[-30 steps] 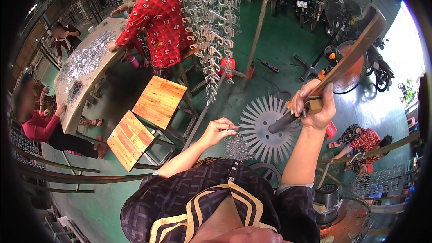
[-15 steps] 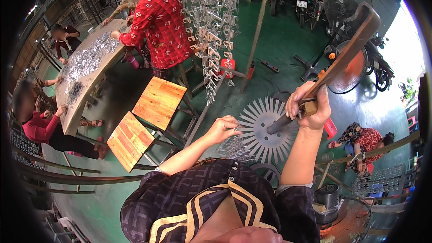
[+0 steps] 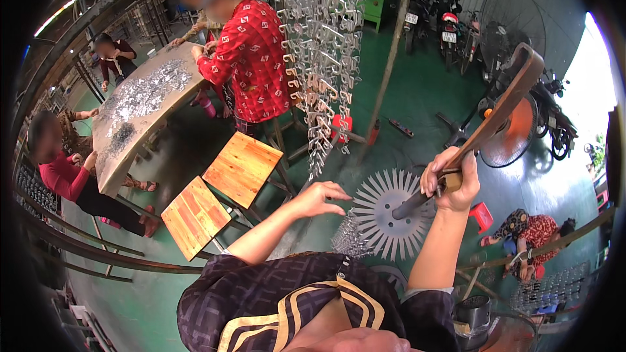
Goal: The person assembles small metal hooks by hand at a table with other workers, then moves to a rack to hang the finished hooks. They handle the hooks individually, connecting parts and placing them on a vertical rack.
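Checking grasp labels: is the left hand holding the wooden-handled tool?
No, the right hand grips the wooden-handled tool, while the left hand hovers open beside the toothed metal disc.

two wooden stools (image 3: 241, 167) stand side by side. one round toothed metal disc (image 3: 390, 214) lies below the hands, and one wooden-handled tool (image 3: 486, 130) is raised. two standing fans (image 3: 508, 16) are in view, one of them orange. three motorbikes (image 3: 450, 23) are parked at the back. one long table (image 3: 140, 107) carries small metal parts, too many to count. one small red stool (image 3: 482, 216) sits on the floor.

Green floor (image 3: 417, 101); orange-brown wooden stools (image 3: 242, 168); red patterned shirt (image 3: 257, 58); silver toothed disc (image 3: 385, 212).
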Available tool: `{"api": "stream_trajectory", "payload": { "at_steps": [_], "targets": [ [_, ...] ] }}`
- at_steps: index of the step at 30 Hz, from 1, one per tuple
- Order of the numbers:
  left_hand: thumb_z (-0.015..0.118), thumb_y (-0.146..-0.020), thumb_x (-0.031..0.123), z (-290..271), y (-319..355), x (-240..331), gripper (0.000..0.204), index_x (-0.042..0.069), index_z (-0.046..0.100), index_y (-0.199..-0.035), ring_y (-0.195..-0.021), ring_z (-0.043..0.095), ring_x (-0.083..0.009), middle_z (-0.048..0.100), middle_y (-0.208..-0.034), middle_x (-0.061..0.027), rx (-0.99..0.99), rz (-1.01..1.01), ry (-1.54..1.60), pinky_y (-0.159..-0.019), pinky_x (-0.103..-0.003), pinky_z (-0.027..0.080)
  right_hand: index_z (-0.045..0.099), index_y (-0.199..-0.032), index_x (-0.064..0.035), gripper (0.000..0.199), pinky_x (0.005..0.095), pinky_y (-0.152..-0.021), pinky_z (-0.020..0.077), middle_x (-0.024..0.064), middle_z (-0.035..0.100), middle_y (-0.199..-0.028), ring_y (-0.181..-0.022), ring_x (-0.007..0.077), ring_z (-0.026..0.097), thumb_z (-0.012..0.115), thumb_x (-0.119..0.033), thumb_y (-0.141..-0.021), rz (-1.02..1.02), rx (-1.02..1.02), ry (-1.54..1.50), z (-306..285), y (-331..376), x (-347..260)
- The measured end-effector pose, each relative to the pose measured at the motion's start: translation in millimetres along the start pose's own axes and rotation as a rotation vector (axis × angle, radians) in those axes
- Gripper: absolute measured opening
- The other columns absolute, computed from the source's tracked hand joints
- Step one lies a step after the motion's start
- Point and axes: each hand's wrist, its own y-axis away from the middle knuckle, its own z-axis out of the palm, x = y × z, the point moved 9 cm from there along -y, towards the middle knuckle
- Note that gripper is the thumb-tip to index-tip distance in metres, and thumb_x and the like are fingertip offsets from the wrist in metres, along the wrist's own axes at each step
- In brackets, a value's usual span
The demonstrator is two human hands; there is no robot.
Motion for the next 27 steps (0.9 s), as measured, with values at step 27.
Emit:
{"api": "stream_trajectory", "payload": {
  "at_steps": [27],
  "targets": [
    [0.062,-0.087,0.019,-377,-216,166,0.021,0.005,0.064,-0.102,-0.082,0.057,-0.0103,0.064,-0.091,-0.0015,0.227,-0.017,0.313,-0.074,-0.024,0.044,0.053,-0.072,0.0074,0.055,0.0275,-0.033,0.0389,0.0141,0.049,-0.048,-0.037,0.0201,0.049,0.044,-0.043,-0.091,-0.034,0.098,0.077,-7,10,-15]
  ]
}}
